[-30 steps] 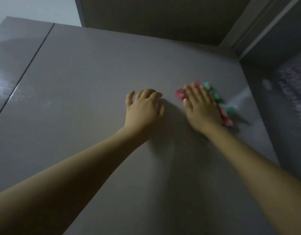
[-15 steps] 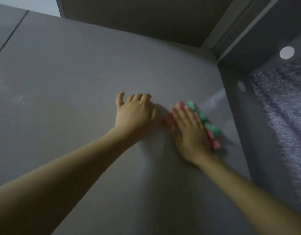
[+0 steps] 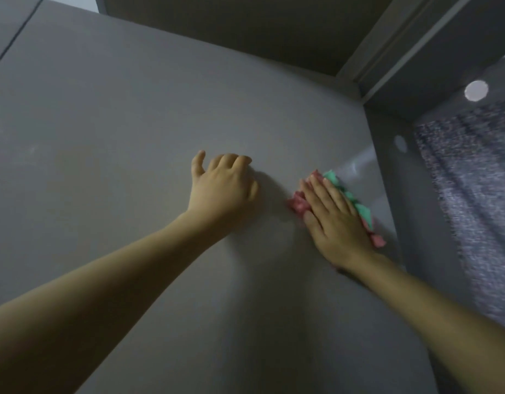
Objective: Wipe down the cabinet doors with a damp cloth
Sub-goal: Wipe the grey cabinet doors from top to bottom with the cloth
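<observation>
A tall grey glossy cabinet door [image 3: 132,137] fills most of the view. My right hand [image 3: 335,220] presses a pink and green cloth [image 3: 362,211] flat against the door near its right edge, fingers straight; most of the cloth is hidden under the palm. My left hand [image 3: 223,189] rests on the door a hand's width to the left of the cloth, fingers slightly bent, holding nothing.
A neighbouring door [image 3: 7,27] meets this one at a dark seam at the upper left. The ceiling [image 3: 245,24] and a pale frame [image 3: 387,44] run above. A grey side panel [image 3: 402,194] and speckled grey fabric [image 3: 473,194] stand to the right.
My right hand slid the cloth down and left toward my left hand, then back right toward the door's edge. The view swung to the right. My left hand stayed on the door.
</observation>
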Demonstrator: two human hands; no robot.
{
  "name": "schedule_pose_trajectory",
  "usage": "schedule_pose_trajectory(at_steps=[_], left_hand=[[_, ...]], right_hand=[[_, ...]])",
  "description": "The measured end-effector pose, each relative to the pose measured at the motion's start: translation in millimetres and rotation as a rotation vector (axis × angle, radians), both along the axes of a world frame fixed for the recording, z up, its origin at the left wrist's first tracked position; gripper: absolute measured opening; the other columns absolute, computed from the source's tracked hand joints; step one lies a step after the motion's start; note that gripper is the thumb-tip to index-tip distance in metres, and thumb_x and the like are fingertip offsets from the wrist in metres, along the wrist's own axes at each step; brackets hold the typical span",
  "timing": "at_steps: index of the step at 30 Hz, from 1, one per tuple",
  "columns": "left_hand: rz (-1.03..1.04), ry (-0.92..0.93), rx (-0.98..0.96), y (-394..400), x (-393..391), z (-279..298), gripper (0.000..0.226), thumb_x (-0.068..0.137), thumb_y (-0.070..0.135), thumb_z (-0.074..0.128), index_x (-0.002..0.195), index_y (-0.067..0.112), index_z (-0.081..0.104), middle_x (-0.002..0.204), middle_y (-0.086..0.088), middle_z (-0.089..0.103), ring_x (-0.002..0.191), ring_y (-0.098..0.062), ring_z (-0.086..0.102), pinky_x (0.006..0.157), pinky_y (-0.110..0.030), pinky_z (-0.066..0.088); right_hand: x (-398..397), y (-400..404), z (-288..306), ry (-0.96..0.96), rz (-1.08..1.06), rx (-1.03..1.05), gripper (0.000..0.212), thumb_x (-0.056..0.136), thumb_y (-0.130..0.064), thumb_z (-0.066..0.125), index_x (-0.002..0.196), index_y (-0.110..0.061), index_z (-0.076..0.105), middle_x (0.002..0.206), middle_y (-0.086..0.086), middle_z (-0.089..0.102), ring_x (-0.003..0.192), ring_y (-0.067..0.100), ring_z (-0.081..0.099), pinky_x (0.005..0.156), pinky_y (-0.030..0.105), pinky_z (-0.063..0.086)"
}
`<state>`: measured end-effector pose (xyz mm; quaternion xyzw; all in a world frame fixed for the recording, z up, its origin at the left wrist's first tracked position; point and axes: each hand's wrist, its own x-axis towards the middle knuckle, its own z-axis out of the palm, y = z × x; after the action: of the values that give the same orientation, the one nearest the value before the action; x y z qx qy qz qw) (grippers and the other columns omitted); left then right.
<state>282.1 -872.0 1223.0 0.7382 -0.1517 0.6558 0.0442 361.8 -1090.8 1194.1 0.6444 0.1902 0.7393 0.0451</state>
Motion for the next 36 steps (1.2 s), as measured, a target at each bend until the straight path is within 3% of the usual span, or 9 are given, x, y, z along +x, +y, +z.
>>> schedule_pose_trajectory(at_steps=[6, 8, 13, 16, 19, 21, 25, 29, 36], left_hand=[[0.043, -0.022, 0.039, 1, 3, -1, 0.065, 0.081, 0.040, 0.019, 0.135, 0.018, 0.046, 0.140, -0.002, 0.049, 0.134, -0.018, 0.037, 0.116, -0.044, -0.003], [0.044, -0.032, 0.045, 5, 5, 0, 0.063, 0.081, 0.039, 0.018, 0.133, 0.017, 0.048, 0.139, -0.002, 0.050, 0.133, -0.018, 0.039, 0.116, -0.043, -0.004], [0.044, -0.037, 0.051, 10, 5, 2, 0.054, 0.090, 0.038, 0.021, 0.129, 0.017, 0.050, 0.135, -0.002, 0.053, 0.130, -0.019, 0.043, 0.116, -0.043, -0.003], [0.026, -0.034, 0.047, 10, 5, 2, 0.058, 0.084, 0.038, 0.019, 0.125, 0.017, 0.052, 0.130, -0.002, 0.057, 0.125, -0.020, 0.048, 0.116, -0.042, -0.001], [0.009, -0.043, 0.041, 12, 7, 3, 0.055, 0.086, 0.037, 0.020, 0.124, 0.016, 0.053, 0.127, -0.003, 0.058, 0.122, -0.020, 0.050, 0.115, -0.041, -0.001], [0.008, -0.047, 0.036, 15, 7, 4, 0.051, 0.090, 0.036, 0.021, 0.124, 0.016, 0.053, 0.127, -0.002, 0.059, 0.120, -0.020, 0.051, 0.115, -0.040, 0.000], [-0.003, -0.033, 0.048, 19, 4, 1, 0.060, 0.083, 0.040, 0.015, 0.121, 0.015, 0.054, 0.122, -0.004, 0.060, 0.116, -0.022, 0.054, 0.115, -0.040, 0.002], [-0.010, -0.019, 0.065, 19, 4, 0, 0.069, 0.078, 0.045, 0.006, 0.118, 0.015, 0.055, 0.122, -0.003, 0.059, 0.116, -0.020, 0.053, 0.115, -0.040, 0.003], [-0.077, -0.054, 0.031, 29, -8, -10, 0.056, 0.084, 0.037, 0.023, 0.125, 0.016, 0.054, 0.134, -0.002, 0.055, 0.125, -0.018, 0.048, 0.116, -0.037, 0.003]], right_hand=[[2, -19, 66, 0.140, -0.009, 0.351, 0.077, 0.085, -0.054, 0.007, 0.150, -0.019, 0.027, 0.156, 0.012, 0.025, 0.145, 0.031, 0.020, 0.119, 0.045, 0.012], [0, 6, 51, 0.100, 0.019, 0.282, 0.069, 0.089, -0.050, 0.013, 0.148, -0.020, 0.030, 0.155, 0.012, 0.027, 0.144, 0.034, 0.022, 0.117, 0.052, 0.015], [-5, 4, -17, 0.060, 0.022, -0.078, 0.059, 0.093, -0.042, 0.030, 0.147, -0.018, 0.025, 0.155, 0.005, 0.026, 0.142, 0.024, 0.022, 0.112, 0.035, 0.016], [-4, -6, 22, 0.051, -0.027, 0.090, 0.064, 0.091, -0.047, 0.024, 0.147, -0.017, 0.033, 0.153, 0.009, 0.033, 0.140, 0.031, 0.032, 0.109, 0.041, 0.025], [-5, 12, 46, 0.092, -0.012, 0.199, 0.073, 0.089, -0.051, 0.013, 0.149, -0.013, 0.027, 0.156, 0.010, 0.025, 0.145, 0.027, 0.020, 0.117, 0.043, 0.007], [-4, 21, 29, 0.088, 0.015, 0.127, 0.069, 0.091, -0.049, 0.015, 0.150, -0.013, 0.024, 0.157, 0.009, 0.022, 0.146, 0.026, 0.015, 0.117, 0.039, 0.001], [0, -6, 0, 0.027, 0.013, -0.011, 0.059, 0.099, -0.050, 0.015, 0.148, -0.019, 0.026, 0.154, 0.011, 0.030, 0.142, 0.027, 0.025, 0.115, 0.036, 0.011], [-8, 13, 35, 0.176, 0.045, 0.365, 0.072, 0.084, -0.057, 0.004, 0.149, -0.032, 0.023, 0.158, 0.009, 0.022, 0.145, 0.031, 0.016, 0.116, 0.047, 0.010], [-21, 40, -23, 0.237, 0.048, 0.026, 0.058, 0.089, -0.068, -0.001, 0.142, -0.055, 0.018, 0.161, -0.002, 0.011, 0.145, 0.033, 0.006, 0.115, 0.050, -0.001]])
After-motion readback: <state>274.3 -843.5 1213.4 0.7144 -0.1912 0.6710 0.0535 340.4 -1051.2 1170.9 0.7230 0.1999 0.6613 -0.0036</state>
